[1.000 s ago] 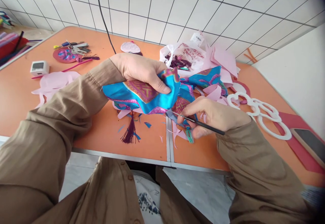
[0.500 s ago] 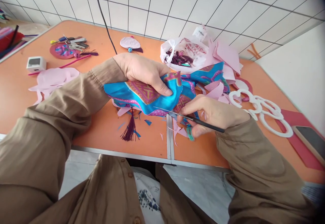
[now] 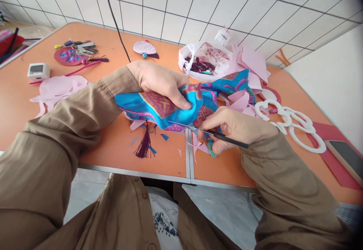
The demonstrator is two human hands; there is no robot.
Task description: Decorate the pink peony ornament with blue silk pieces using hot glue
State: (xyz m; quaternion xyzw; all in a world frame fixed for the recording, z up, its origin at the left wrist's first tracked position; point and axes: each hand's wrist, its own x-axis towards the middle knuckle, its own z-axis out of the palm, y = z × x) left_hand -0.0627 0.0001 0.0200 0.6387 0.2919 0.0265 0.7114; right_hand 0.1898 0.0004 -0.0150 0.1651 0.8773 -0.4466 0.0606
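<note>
Left fingers (image 3: 183, 102) pinch blue cloth (image 3: 133, 101) near the counter's front edge (image 3: 159, 176); right fingers (image 3: 211, 121) grip scissors (image 3: 228, 139) whose blade (image 3: 181, 124) (look closely) reaches further across it than a second ago.

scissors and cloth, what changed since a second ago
The thin blade of the scissors now reaches a little further left across the cloth. Nothing was taken up or let go: the left hand still grips the cloth, the right hand the scissors. The tassel stayed put.
</note>
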